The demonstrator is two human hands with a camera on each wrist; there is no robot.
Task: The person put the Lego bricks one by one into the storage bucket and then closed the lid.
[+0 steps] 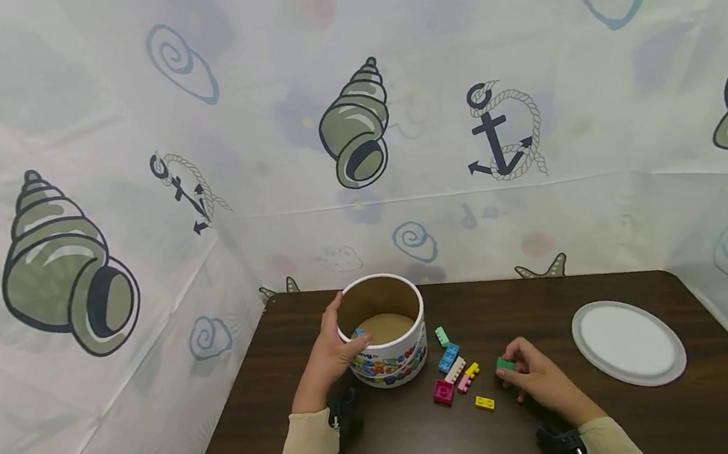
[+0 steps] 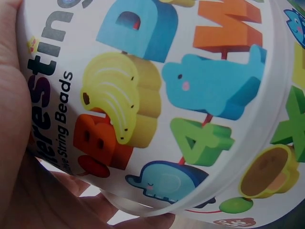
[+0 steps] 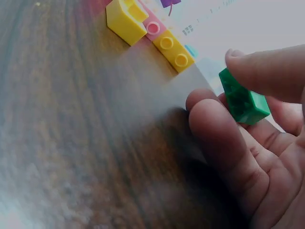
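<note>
My left hand (image 1: 329, 358) grips the near left side of a white round tub (image 1: 390, 370), thumb over its rim and fingers outside. Colourful letters and animals are printed on the tub's wall (image 2: 190, 86), and a bit of blue shows inside. Between thumb and fingers my right hand (image 1: 540, 375) pinches a green toy brick (image 3: 244, 100), close above the table. Left of that hand lie loose bricks: a yellow one (image 1: 484, 403), a dark pink one (image 1: 443, 392), a blue one (image 1: 448, 357), a white one (image 1: 455, 369) and a light green one (image 1: 442, 336).
A white round lid (image 1: 629, 341) lies flat on the right of the dark wooden table (image 1: 416, 446). Small pink (image 1: 464, 383) and yellow (image 1: 472, 370) pieces lie together amid the bricks. A printed white cloth (image 1: 445, 233) hangs behind the table and along its sides.
</note>
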